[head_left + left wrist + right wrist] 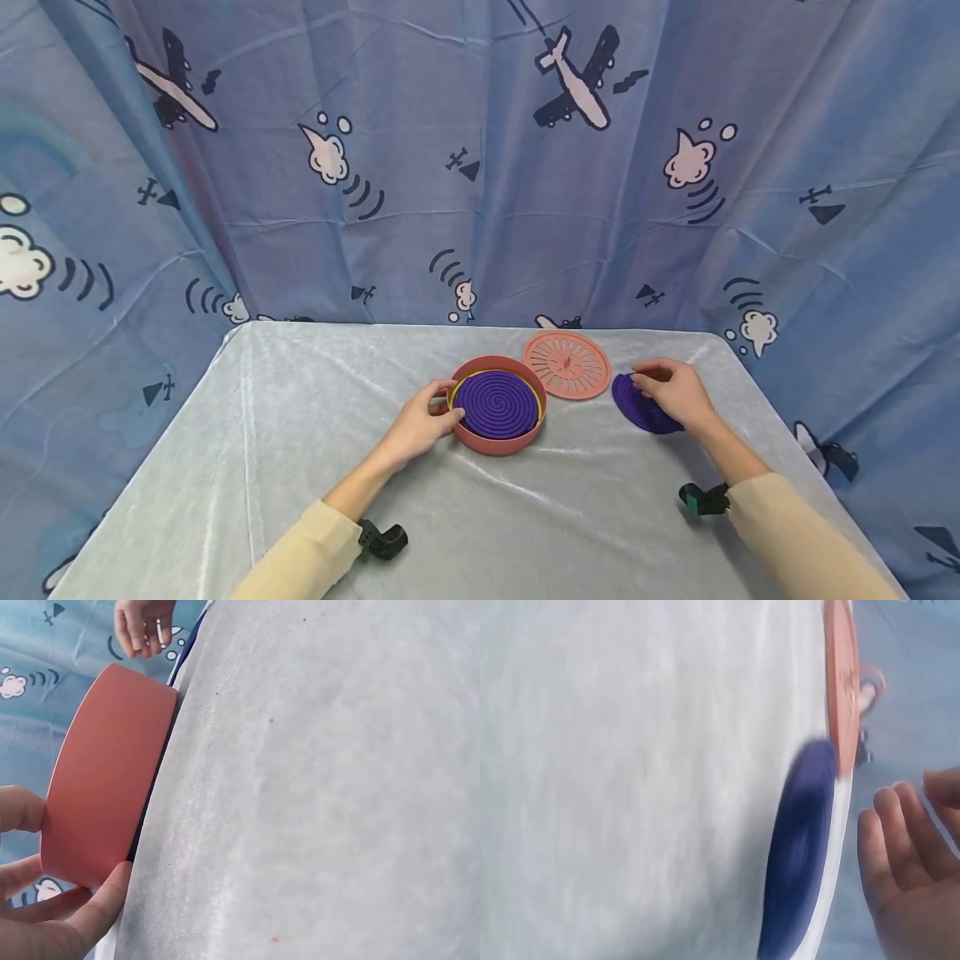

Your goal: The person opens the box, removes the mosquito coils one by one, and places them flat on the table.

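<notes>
A round coral box [498, 447] stands on the table, holding a purple spiral-woven coaster [497, 404] with a yellow edge showing beneath it. My left hand [423, 422] grips the box's left side, thumb at the rim and fingers against the outer wall; the left wrist view shows fingers [101, 907] along the coral wall [112, 772]. To the right lies a second purple coaster [641, 411], partly hidden by my right hand [675, 393]. In the right wrist view that hand [911, 855] hovers apart from the coaster [799, 847], its fingers loosely bent around nothing.
A coral slotted lid [567, 365] with a small knob lies behind, between the box and the second coaster. Pale cloth covers the table [525, 533]. A blue printed curtain [420, 167] hangs behind the table and along its sides.
</notes>
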### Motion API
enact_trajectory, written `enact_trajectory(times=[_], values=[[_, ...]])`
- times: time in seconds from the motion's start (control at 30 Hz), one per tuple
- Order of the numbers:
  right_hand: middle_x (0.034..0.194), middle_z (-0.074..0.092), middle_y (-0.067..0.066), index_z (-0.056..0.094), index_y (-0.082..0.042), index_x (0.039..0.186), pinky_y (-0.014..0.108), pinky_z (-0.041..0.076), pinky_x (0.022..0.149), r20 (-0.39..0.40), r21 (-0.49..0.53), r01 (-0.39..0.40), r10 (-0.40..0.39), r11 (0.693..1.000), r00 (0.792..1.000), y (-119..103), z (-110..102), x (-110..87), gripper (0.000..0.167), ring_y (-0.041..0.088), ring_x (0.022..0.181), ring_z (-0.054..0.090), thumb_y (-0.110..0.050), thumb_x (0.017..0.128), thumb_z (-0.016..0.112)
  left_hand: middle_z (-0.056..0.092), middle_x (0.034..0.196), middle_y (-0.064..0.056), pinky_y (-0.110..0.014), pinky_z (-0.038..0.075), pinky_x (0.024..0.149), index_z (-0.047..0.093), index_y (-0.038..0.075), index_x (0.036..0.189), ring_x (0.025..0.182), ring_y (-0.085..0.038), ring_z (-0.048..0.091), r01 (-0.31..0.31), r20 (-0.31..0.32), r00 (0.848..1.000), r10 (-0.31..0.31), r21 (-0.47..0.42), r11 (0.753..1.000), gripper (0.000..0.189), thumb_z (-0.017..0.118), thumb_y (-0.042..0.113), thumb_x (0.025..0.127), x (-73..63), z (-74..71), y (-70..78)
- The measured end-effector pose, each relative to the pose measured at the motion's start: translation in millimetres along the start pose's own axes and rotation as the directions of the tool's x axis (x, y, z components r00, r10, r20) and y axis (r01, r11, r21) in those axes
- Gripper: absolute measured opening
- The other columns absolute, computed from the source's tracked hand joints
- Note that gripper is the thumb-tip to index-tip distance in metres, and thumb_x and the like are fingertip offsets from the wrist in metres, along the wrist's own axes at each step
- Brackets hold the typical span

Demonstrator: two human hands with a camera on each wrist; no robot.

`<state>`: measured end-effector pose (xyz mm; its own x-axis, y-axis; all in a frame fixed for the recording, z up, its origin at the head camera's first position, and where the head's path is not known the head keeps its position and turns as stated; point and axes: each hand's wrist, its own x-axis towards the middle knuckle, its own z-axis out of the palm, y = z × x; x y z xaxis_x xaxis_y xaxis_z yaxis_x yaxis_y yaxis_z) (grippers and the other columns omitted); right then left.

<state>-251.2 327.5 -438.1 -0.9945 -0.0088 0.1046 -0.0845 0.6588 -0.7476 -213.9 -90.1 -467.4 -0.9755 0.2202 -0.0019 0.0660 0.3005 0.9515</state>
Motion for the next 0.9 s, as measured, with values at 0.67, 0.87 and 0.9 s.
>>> enact_trajectory(times=[0.67, 0.87, 0.9], values=[[0.103, 0.072, 0.009, 0.074, 0.0, 0.112, 0.033, 0.056, 0.077, 0.165, 0.059, 0.162, -0.169, 0.985, 0.972, -78, 72, -7.9, 0.02, 0.023, 0.093, 0.067, -0.012, 0.096, 0.071, 0.052, 0.141, -0.018, -0.033, 0.061, 0.08, 0.055, 0.01, 0.141, 0.118, -0.031, 0.061, -0.011, 0.012, 1.0, 0.011, 0.011, 1.0, 0.047, 0.069, 0.016, 0.097, 1.3, -1.9, -1.0], [0.102, 0.072, 0.004, 0.074, -0.004, 0.114, 0.036, 0.056, 0.079, 0.187, 0.049, 0.226, -0.232, 0.973, 0.955, -101, 81, -15.2, 0.02, 0.021, 0.091, 0.067, -0.012, 0.096, 0.07, 0.052, 0.141, -0.018, -0.033, 0.061, 0.08, 0.056, 0.009, 0.141, 0.118, -0.032, 0.061, -0.012, 0.012, 1.0, 0.012, 0.004, 1.0, 0.048, 0.07, 0.016, 0.096, 2.0, -1.2, -2.6], [0.102, 0.072, 0.003, 0.074, -0.004, 0.114, 0.037, 0.056, 0.08, 0.195, 0.051, 0.224, -0.23, 0.973, 0.953, -104, 83, -16.3, 0.02, 0.02, 0.092, 0.066, -0.013, 0.096, 0.07, 0.052, 0.141, -0.018, -0.034, 0.061, 0.08, 0.055, 0.01, 0.141, 0.119, -0.032, 0.061, -0.011, 0.012, 1.0, 0.011, 0.005, 1.0, 0.048, 0.07, 0.017, 0.096, 2.1, -1.2, -2.7]])
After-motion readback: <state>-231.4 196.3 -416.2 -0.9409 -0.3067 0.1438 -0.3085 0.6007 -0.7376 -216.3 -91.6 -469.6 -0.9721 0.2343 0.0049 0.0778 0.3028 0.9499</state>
